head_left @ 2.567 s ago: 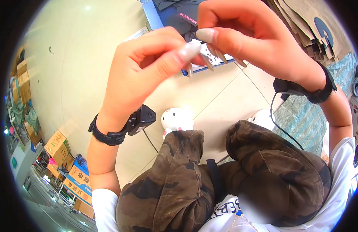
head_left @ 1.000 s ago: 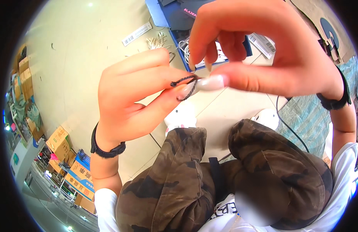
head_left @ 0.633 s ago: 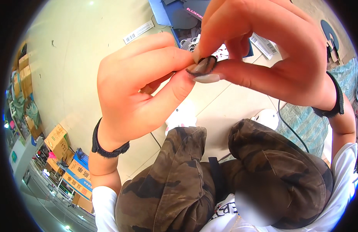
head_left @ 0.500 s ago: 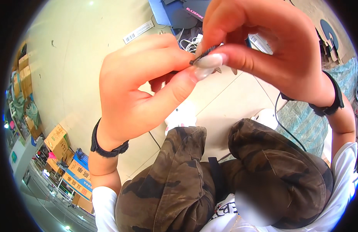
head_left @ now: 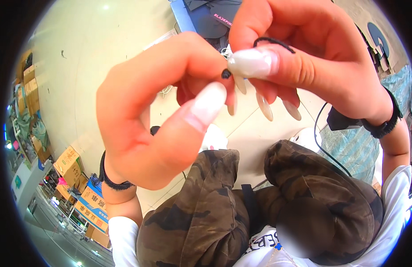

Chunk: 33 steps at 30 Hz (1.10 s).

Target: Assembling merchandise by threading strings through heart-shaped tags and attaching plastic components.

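The left fingers (head_left: 209, 103) have parted, and the black cord (head_left: 276, 42) now arches between the right fingers (head_left: 255, 63).

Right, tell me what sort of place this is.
Probably a stockroom or informal packing area, though I can't be certain: cardboard cartons are piled at the left, striped woven plastic sheeting lies at the right, and an open blue box sits on the tiled floor.

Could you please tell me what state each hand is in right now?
Left hand: open, with no clear grip on anything.
Right hand: closed, pinching a black cord.
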### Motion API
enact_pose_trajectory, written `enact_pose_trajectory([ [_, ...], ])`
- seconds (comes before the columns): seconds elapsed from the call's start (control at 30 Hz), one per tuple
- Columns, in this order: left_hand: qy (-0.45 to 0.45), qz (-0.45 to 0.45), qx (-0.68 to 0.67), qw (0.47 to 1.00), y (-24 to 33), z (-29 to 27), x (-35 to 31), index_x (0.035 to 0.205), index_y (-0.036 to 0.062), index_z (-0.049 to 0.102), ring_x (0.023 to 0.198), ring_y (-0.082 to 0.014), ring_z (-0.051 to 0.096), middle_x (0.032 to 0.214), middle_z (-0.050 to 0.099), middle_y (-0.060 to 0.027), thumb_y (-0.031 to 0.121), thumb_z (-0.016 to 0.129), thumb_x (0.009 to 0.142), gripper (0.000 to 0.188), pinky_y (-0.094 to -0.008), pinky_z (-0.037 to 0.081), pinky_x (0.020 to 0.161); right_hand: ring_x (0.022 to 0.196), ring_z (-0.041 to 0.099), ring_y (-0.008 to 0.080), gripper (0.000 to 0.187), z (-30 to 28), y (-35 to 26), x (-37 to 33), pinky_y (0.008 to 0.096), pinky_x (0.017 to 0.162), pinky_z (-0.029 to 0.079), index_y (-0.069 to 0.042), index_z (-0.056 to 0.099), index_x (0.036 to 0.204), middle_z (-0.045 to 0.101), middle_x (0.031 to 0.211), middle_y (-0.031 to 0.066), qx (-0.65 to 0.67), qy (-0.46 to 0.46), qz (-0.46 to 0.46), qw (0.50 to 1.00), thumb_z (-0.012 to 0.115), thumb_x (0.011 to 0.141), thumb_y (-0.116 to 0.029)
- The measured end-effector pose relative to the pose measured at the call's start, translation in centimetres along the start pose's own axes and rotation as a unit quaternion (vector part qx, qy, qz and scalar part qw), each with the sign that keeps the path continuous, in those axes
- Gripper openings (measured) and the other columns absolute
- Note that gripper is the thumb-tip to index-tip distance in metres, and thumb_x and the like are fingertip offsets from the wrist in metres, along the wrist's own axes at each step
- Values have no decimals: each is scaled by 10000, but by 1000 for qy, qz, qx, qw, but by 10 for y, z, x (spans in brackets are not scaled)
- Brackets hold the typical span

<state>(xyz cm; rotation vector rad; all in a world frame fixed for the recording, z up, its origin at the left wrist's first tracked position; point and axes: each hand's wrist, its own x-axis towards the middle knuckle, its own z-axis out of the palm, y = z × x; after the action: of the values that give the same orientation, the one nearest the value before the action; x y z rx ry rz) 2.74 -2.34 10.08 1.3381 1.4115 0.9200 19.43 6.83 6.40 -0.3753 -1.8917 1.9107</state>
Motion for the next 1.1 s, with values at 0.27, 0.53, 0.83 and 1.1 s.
enact_pose_trajectory([
  [0.27,-45,12,-17,999,-7,-1,6,655,-22,453,501,-70,383,639,426,-46,171,434,686,197,-182,306,480,563,462,68,127,3,4,-3,179,477,375,17,548,844,481,691,20,-29,4,-20,999,538,838,-109],
  [0.53,-28,12,-8,1000,-7,-1,3,665,-23,495,466,-47,369,614,469,-42,156,445,693,188,-176,297,470,577,475,80,125,3,4,-4,188,487,387,22,541,834,484,701,31,-19,3,-24,1000,541,832,-104],
  [0.83,-29,6,-19,999,-8,-3,4,653,-14,487,532,-67,390,637,465,-48,144,442,703,172,-186,283,493,592,489,94,125,6,5,-5,198,498,400,27,533,823,487,713,44,16,5,-6,1000,545,824,-97],
  [1.1,-32,-2,-32,999,-10,-1,2,656,-17,494,520,-61,394,621,470,-47,143,449,704,173,-175,290,496,605,502,107,126,6,5,-5,207,508,413,32,526,813,490,724,55,27,5,1,1000,548,817,-92],
])
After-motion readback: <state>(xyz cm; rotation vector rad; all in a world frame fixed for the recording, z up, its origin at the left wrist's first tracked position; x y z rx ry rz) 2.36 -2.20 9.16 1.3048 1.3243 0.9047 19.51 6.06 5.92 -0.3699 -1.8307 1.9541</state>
